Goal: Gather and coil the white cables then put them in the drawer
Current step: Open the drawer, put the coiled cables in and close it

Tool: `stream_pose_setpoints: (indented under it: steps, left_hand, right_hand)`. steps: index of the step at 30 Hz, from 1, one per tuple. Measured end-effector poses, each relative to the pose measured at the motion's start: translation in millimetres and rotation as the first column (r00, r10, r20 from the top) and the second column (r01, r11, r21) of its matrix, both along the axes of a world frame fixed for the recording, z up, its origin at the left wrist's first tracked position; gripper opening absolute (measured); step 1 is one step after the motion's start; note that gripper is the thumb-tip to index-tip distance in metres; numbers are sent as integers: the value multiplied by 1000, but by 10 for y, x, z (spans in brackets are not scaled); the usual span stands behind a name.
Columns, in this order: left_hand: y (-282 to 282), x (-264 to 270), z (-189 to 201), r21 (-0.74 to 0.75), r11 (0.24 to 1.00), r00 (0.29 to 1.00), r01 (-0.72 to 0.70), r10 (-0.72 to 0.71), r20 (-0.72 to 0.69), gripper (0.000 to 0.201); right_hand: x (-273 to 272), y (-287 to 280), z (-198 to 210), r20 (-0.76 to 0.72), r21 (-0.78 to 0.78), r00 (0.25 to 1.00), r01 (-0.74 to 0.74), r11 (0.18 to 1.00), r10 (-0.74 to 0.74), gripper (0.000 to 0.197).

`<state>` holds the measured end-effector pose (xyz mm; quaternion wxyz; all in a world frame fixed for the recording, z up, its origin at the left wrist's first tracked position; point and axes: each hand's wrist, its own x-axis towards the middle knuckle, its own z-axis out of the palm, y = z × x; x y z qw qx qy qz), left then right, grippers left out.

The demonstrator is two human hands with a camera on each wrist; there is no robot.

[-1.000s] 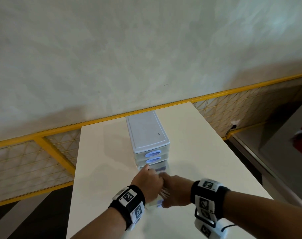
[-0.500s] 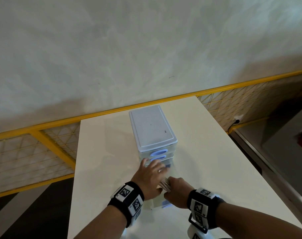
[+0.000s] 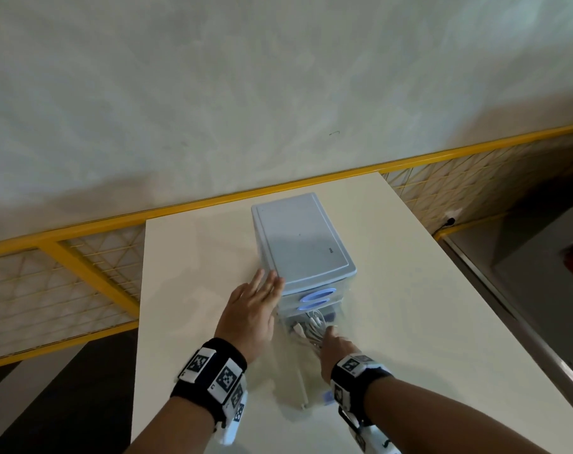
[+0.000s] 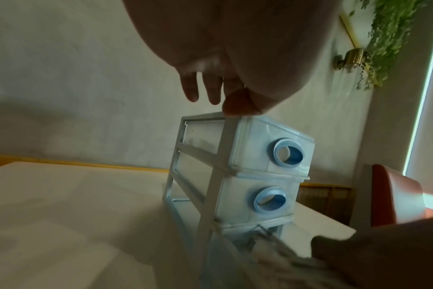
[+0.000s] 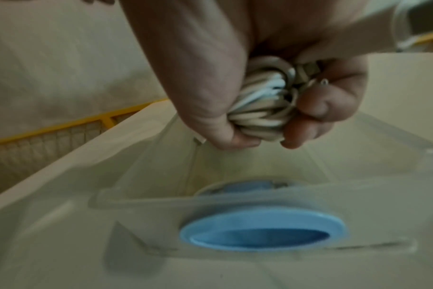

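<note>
A small white drawer unit point(image 3: 303, 244) with blue ring handles stands mid-table. Its clear bottom drawer point(image 3: 299, 385) is pulled out toward me. My right hand point(image 3: 331, 335) is inside this drawer, gripping the coiled bundle of white cables point(image 3: 311, 326). The right wrist view shows the cables point(image 5: 260, 109) clenched between thumb and fingers above the drawer's blue handle point(image 5: 260, 230). My left hand point(image 3: 265, 285) lies flat with straight fingers against the unit's front left corner. In the left wrist view its thumb point(image 4: 237, 105) touches the unit's top edge point(image 4: 205, 117).
The cream table point(image 3: 409, 290) reaches a yellow mesh railing point(image 3: 82, 257) and a pale wall behind it. The table's right edge drops to a dark floor. A red chair point(image 4: 396, 195) and a hanging plant point(image 4: 388, 39) appear to the right in the left wrist view.
My left hand has left the cable bundle and moved up and left onto the drawer unit's corner. My right hand has stayed at the open drawer with the cables.
</note>
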<state>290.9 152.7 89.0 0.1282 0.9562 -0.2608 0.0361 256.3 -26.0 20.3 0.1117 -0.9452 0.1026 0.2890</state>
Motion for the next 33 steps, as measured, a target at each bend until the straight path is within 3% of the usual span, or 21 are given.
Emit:
stream_pose_setpoints:
  steps: [4, 11, 16, 23, 26, 33]
  left_hand:
    - [-20, 24, -2, -15, 1000, 1000, -16, 16, -10, 59]
    - [35, 23, -25, -53, 998, 997, -19, 14, -81, 62]
    - [53, 37, -48, -97, 995, 993, -20, 9, -114, 63]
    - [48, 21, -75, -152, 988, 989, -28, 6, -146, 64]
    - [53, 19, -59, -167, 985, 987, -32, 6, -158, 64]
    - [53, -5, -86, -207, 977, 985, -53, 17, -171, 68]
  right_hand:
    - [41, 185, -145, -27, -135, 999, -38, 990, 34, 68]
    - [180, 294, -167, -135, -97, 983, 111, 989, -124, 83]
    - [256, 372, -135, -118, -48, 967, 223, 974, -227, 72]
    - [303, 404, -176, -114, -39, 965, 233, 972, -236, 75]
    - [294, 355, -152, -188, -45, 969, 152, 987, -157, 96]
    - [202, 210, -266, -162, 101, 969, 203, 974, -185, 127]
